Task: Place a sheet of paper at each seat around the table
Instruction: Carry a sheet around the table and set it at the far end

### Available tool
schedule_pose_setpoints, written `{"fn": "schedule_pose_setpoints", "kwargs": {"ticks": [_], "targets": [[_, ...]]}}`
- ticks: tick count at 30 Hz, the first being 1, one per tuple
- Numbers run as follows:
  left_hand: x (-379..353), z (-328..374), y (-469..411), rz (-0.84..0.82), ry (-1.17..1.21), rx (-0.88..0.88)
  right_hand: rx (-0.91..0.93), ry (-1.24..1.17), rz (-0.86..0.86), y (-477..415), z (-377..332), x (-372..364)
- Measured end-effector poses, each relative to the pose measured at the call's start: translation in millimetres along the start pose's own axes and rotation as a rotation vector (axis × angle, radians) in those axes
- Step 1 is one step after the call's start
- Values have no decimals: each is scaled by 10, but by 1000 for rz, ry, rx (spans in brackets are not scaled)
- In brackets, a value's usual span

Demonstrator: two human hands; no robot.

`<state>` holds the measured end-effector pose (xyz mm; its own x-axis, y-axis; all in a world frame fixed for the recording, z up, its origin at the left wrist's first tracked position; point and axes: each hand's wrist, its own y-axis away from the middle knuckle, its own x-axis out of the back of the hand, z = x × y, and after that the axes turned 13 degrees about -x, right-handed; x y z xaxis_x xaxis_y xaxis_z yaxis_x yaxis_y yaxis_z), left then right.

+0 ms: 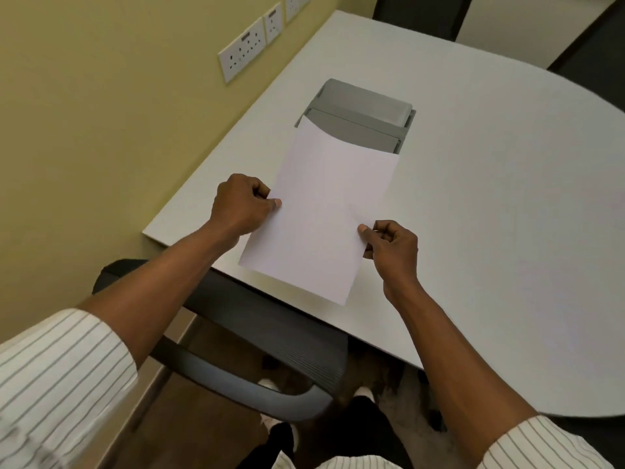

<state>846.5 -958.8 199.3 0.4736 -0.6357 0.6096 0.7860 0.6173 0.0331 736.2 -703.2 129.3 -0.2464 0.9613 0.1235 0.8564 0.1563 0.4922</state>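
Observation:
A white sheet of paper (pixel 324 211) hangs just above the near edge of the pale grey table (pixel 490 198). My left hand (pixel 241 204) pinches its left edge and my right hand (pixel 392 248) pinches its right edge. The sheet's near corner juts past the table edge, over a dark office chair (pixel 270 330) pushed in at this seat. Its far end covers part of a grey box in the tabletop.
A grey cable box (pixel 365 113) sits in the middle of the table, behind the sheet. The yellow wall (pixel 84 113) with wall sockets (pixel 248 52) runs along the left. Dark chairs (pixel 422 11) stand at the far side and far right.

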Motion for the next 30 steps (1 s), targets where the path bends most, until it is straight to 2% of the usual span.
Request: {"fn": "schedule_pose_setpoints", "kwargs": {"ticks": [6, 12, 20, 30], "targets": [[-245, -350, -612, -177, -114, -4, -64, 43, 66, -293, 98, -277], [-665, -737, -986, -205, -118, 98, -165, 129, 59, -769, 275, -370], [-1152, -1146, -1219, -269, -244, 178, -270, 300, 13, -1277, 696, -512], [-1537, -1374, -1273, -347, -422, 212, -287, 475, 10, -1548, 1084, -601]]}}
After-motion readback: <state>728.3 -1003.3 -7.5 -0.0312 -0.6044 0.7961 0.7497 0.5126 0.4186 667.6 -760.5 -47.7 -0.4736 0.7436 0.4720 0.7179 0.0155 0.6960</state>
